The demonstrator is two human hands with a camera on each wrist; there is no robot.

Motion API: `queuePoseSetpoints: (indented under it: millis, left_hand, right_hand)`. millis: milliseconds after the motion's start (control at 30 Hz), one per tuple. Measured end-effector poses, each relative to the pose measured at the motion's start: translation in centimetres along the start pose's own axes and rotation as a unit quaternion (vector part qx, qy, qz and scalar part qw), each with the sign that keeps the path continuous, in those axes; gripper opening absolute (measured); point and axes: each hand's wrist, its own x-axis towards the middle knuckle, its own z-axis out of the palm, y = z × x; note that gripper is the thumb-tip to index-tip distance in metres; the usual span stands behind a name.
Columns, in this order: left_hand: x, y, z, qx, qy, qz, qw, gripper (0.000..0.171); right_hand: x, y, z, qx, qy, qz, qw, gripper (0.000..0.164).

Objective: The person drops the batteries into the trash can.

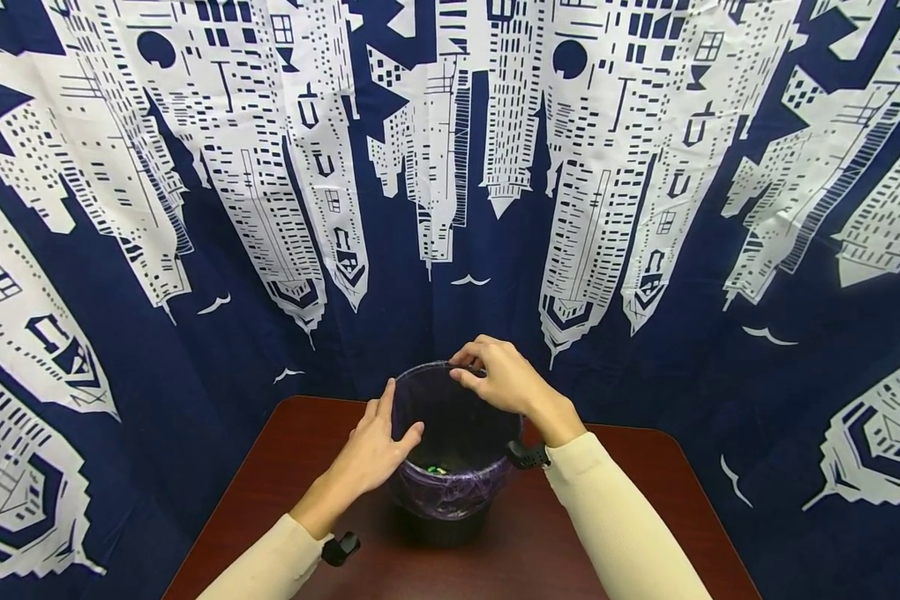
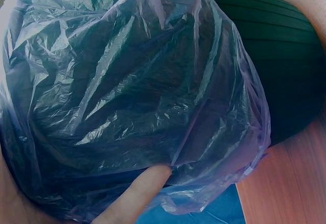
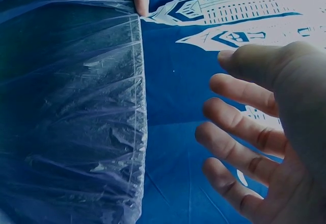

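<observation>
A dark trash bin (image 1: 446, 529) stands upright on the table, with a translucent purple trash bag (image 1: 457, 493) folded over its rim. My left hand (image 1: 375, 442) lies along the bin's left side, fingers straight and thumb pointing over the opening. In the left wrist view, one finger (image 2: 145, 186) touches the crinkled bag on the outside. My right hand (image 1: 506, 375) hovers by the far right rim. The right wrist view shows its fingers (image 3: 237, 119) spread and loosely bent, apart from the bag's edge, holding nothing. Small green and pale bits (image 1: 437, 470) lie inside the bin.
The reddish-brown table (image 1: 285, 467) extends on both sides of the bin. Right behind it hangs a navy curtain (image 1: 435, 317) with white building prints. Dark bands (image 1: 341, 548) sit at both wrists, by the cream sleeves (image 1: 615, 508).
</observation>
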Motion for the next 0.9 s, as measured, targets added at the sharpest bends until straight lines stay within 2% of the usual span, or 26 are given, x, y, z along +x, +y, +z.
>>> queuePoseSetpoints:
  millis: [267, 433, 900]
  left_hand:
    - [-0.1, 0.1, 0.0, -0.004, 0.001, -0.001, 1.0, 0.102]
    - [-0.2, 0.0, 0.0, -0.006, 0.002, -0.001, 1.0, 0.102]
    - [-0.1, -0.2, 0.2, -0.004, 0.003, -0.001, 1.0, 0.102]
  right_hand:
    - [-1.3, 0.8, -0.5, 0.013, 0.015, 0.01, 1.0, 0.021]
    - [-2.0, 1.6, -1.0, 0.008, 0.031, 0.004, 0.999, 0.018]
    - [-4.9, 4.0, -1.7, 0.0, 0.058, 0.022, 0.998, 0.012]
